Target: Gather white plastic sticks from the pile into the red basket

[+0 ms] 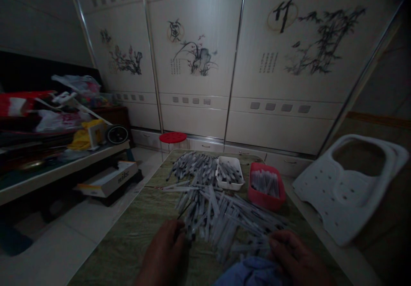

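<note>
From the head camera, a loose heap of slim, glossy plastic tubes with dark tips spreads across a mottled green tabletop. The left hand curls shut on a thin dark rod at the heap's near edge. The right hand lies open, its fingers draped on the tubes. Beyond stand a shallow white plastic tray and a red plastic bin, both holding tubes. A crumpled blue cloth bunches nearest the camera.

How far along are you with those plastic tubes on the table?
Done: some tubes sit gathered in the white tray and the red tray. In hand: the left hand seems to pinch a thin dark tube; the right hand rests at the pile's edge. Left: the large loose pile, clearly the bulk.
</note>
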Action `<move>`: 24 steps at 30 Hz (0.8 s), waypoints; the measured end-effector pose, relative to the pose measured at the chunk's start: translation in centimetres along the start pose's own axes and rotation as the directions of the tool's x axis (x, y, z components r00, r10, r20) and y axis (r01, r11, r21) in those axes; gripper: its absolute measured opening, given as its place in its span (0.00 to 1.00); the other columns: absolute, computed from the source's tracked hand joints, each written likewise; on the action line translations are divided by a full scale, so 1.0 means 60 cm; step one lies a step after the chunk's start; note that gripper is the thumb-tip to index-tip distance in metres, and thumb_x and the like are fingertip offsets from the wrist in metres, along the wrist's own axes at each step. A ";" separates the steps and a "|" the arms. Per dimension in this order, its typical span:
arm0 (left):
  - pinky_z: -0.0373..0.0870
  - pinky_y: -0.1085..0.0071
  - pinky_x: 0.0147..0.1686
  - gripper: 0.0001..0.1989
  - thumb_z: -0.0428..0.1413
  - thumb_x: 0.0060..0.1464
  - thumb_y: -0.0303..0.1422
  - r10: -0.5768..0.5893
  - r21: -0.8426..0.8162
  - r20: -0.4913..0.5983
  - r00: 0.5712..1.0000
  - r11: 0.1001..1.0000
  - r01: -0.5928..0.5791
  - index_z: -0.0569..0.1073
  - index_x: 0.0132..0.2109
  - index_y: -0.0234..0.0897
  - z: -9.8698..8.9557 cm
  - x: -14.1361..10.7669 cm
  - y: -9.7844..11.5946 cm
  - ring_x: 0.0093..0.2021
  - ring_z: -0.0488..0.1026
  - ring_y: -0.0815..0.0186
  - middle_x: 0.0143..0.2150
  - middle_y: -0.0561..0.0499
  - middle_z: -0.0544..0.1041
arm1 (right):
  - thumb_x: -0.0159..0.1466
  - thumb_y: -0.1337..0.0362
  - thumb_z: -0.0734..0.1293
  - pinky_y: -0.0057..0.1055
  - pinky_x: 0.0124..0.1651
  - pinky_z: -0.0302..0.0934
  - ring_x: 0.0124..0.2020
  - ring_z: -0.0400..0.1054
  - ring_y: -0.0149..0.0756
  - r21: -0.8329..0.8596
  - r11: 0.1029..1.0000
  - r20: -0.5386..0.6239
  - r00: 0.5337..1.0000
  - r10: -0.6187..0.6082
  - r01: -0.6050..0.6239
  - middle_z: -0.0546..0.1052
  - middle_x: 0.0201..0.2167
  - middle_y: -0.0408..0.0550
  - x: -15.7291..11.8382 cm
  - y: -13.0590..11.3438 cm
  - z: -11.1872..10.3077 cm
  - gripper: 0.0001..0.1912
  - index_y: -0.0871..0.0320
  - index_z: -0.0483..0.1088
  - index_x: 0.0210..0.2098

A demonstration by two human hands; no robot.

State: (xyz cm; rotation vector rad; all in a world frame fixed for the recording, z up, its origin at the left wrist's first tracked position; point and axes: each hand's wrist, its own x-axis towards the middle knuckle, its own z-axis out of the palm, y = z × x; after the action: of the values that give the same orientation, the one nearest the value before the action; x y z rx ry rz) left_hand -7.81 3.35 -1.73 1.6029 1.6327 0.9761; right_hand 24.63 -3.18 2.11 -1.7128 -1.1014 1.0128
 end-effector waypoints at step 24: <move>0.66 0.54 0.56 0.18 0.53 0.59 0.26 0.327 0.510 0.123 0.937 0.789 -0.343 0.81 0.51 0.45 0.040 -0.009 0.053 0.57 0.70 0.50 0.56 0.42 0.76 | 0.62 0.46 0.67 0.31 0.29 0.63 0.26 0.70 0.38 0.032 0.999 -0.020 1.000 -0.008 0.009 0.77 0.25 0.42 -0.011 0.000 0.000 0.16 0.51 0.74 0.34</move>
State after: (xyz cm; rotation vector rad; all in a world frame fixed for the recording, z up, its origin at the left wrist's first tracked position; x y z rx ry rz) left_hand -4.10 2.93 -0.28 2.3313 1.7231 0.6886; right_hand 24.48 -3.78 2.22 -1.6881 -1.0738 1.0014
